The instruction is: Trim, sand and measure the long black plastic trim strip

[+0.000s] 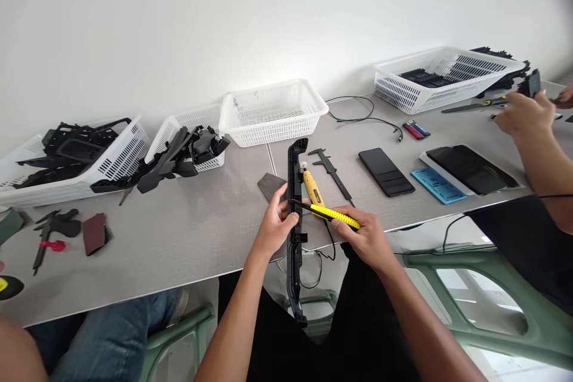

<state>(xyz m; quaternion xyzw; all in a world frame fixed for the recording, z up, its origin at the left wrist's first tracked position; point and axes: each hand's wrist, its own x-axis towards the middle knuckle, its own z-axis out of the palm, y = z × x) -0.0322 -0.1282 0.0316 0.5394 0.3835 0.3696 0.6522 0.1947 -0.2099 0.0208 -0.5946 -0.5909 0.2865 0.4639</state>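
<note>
While the long black plastic trim piece [294, 215] stands on end across the table edge [179, 262], both hands work it.

Left hand [274, 228]: closed around the middle of the trim piece, thumb on the near face, fingers wrapped behind.
Right hand [367, 240]: clamped on a yellow utility knife [333, 215], its tip meeting the trim piece's right edge.
Position: upper end above the grey tabletop, lower end hanging past the edge over the lap.
Handling: looks light, stiff, thin-walled moulded plastic; long enough to flex or twist if held at one end only.
Surface: matte, ribbed, probably not slippery.
Best hold: mid-length, close to the blade contact, fingers kept behind the cutting line.
Nearby: yellow rotary tool [312, 187], black caliper [332, 172], sanding pad [270, 185], empty white basket [273, 111].
Co-worker: another person's hand [523, 112] at far right, apart.
</note>
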